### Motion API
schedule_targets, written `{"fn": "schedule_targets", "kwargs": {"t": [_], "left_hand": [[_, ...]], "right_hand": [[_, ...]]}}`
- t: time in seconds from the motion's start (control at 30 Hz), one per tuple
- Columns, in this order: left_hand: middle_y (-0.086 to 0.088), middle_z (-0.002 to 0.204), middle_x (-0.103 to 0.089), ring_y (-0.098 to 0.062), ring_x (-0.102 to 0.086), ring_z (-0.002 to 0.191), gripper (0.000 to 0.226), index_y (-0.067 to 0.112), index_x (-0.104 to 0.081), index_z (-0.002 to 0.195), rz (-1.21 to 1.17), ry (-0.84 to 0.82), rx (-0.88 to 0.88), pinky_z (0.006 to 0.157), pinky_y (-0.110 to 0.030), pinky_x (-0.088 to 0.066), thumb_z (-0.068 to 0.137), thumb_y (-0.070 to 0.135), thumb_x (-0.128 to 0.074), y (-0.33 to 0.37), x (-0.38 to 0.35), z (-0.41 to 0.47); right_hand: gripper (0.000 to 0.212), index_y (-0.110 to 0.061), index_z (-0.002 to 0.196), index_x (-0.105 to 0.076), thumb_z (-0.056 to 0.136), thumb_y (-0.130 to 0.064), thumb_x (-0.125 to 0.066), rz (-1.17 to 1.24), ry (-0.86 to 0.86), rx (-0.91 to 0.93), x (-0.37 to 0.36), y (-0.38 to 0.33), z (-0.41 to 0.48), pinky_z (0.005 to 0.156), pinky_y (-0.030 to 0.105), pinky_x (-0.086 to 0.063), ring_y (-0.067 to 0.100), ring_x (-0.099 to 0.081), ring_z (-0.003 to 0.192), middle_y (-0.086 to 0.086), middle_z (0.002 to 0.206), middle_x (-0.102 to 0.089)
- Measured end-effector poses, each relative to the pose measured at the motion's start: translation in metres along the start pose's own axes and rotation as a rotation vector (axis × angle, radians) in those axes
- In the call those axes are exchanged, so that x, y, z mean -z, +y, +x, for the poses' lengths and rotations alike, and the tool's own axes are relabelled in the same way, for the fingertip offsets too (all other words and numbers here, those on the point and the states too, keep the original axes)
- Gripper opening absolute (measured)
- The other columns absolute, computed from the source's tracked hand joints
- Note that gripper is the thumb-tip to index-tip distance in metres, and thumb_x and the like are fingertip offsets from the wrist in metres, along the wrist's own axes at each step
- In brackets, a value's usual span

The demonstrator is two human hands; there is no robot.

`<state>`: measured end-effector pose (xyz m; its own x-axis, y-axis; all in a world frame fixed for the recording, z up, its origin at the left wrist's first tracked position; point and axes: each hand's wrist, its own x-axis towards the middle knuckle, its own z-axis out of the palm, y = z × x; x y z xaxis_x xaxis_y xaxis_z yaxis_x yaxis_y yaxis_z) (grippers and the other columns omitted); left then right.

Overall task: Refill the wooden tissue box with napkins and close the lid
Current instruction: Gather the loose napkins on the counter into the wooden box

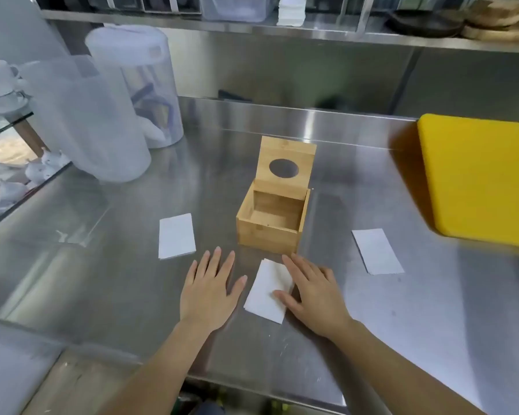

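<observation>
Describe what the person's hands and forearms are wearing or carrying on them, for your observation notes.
Both forearms are bare as far as the frame shows, with no sleeves visible. The left hand and right hand wear no gloves; no rings, watch or bracelets are visible. The fingernails look short and unpainted.

We are seeing the tissue box (271, 226) sitting mid-desk (372, 324), lid (286, 166) standing behind it. One napkin (176, 236) is lying to its left, one (377, 251) right, another (267, 290) before it between our hands. A board (480, 178) is occupying the right edge.
</observation>
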<state>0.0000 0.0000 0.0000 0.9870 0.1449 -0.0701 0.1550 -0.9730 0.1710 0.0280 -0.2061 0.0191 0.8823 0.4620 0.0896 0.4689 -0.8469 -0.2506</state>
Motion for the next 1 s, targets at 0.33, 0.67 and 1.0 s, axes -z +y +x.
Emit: {"fn": "schedule_targets", "kwargs": {"t": [0.33, 0.67, 1.0], "left_hand": [[0.002, 0.158, -0.006, -0.016, 0.001, 0.145, 0.083, 0.032, -0.009, 0.147, 0.002, 0.051, -0.006, 0.117, -0.036, 0.0, 0.074, 0.066, 0.009, -0.002, -0.004, -0.001], [0.002, 0.158, -0.006, -0.015, 0.002, 0.145, 0.082, 0.032, -0.01, 0.147, 0.013, 0.042, 0.01, 0.117, -0.035, 0.001, 0.074, 0.066, 0.008, -0.001, -0.001, -0.001], [0.002, 0.158, -0.009, -0.015, -0.002, 0.145, 0.08, 0.032, -0.015, 0.147, -0.013, 0.058, 0.013, 0.117, -0.034, 0.0, 0.076, 0.066, 0.002, 0.0, -0.001, -0.001]], "right_hand": [[0.049, -0.013, 0.115, -0.062, 0.081, -0.045, -0.052, -0.006, -0.029, 0.033, 0.006, 0.005, 0.007, 0.084, 0.035, -0.035, 0.028, -0.064, 0.091, 0.004, 0.099, -0.071], [0.023, -0.008, 0.099, -0.063, 0.085, -0.027, -0.063, 0.106, -0.125, 0.142, 0.019, 0.005, 0.023, 0.074, 0.032, -0.039, 0.032, -0.058, 0.09, 0.009, 0.097, -0.065], [0.053, -0.023, 0.133, -0.046, 0.084, -0.04, -0.06, 0.07, -0.362, 0.25, 0.021, -0.008, 0.039, 0.101, 0.032, -0.024, 0.017, -0.042, 0.122, -0.003, 0.13, -0.053]]}}
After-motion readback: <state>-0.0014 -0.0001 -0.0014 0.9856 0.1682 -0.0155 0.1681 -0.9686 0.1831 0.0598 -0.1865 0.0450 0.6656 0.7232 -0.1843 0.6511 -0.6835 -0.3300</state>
